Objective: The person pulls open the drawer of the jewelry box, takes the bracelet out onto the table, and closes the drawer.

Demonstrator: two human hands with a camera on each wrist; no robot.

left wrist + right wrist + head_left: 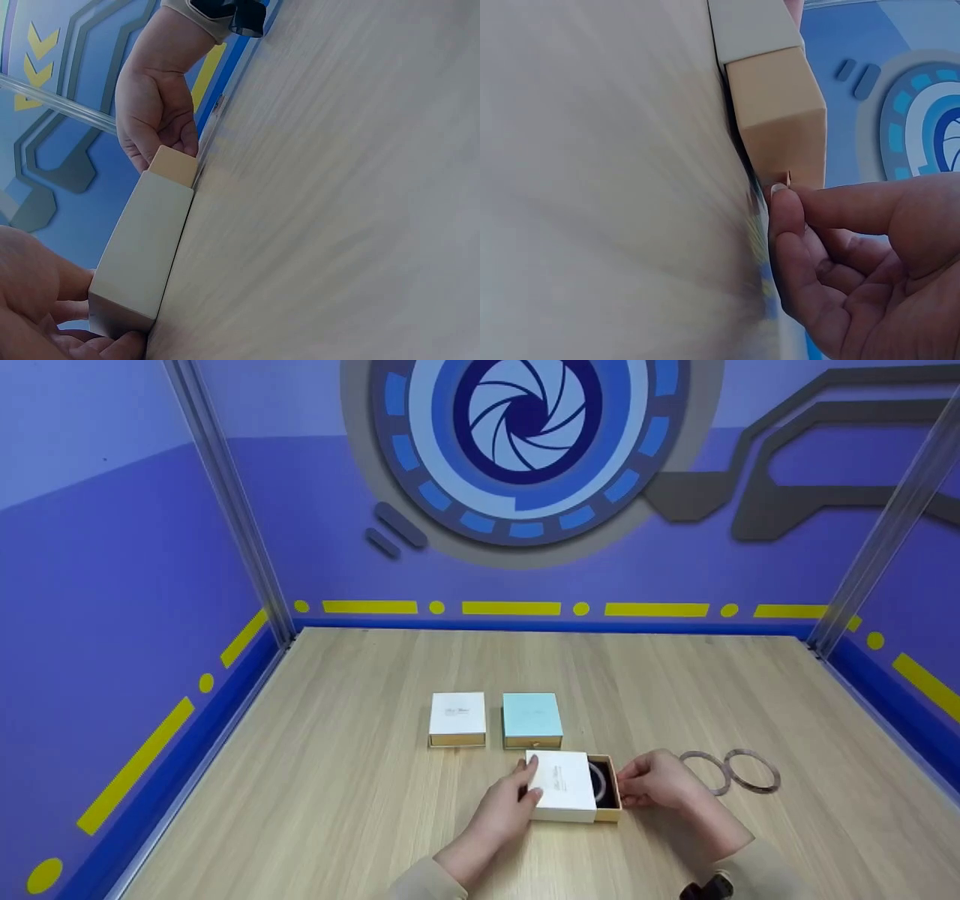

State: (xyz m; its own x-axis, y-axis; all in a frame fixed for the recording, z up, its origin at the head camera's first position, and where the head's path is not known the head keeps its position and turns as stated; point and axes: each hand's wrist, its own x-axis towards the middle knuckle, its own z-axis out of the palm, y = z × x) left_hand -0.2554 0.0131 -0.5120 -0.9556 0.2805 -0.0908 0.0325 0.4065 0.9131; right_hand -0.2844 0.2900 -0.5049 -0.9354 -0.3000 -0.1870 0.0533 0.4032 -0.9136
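A white drawer box (561,784) lies on the table, its tan inner drawer (611,791) slid partly out to the right. Inside the drawer, against a dark lining, part of a pale bangle (598,782) shows; the sleeve hides the rest. My left hand (504,802) grips the box's left end, and in the left wrist view its fingers (71,281) curl about that end. At the drawer's front, my right hand (660,781) pinches a small pull tab (788,178) between thumb and fingertip. Two bangles (752,771) lie side by side, just right of the right hand.
Behind the open box stand a closed white box (457,718) and a closed mint-green box (532,720), side by side. The wooden table (337,780) meets purple-blue walls (315,525) at the back and both sides.
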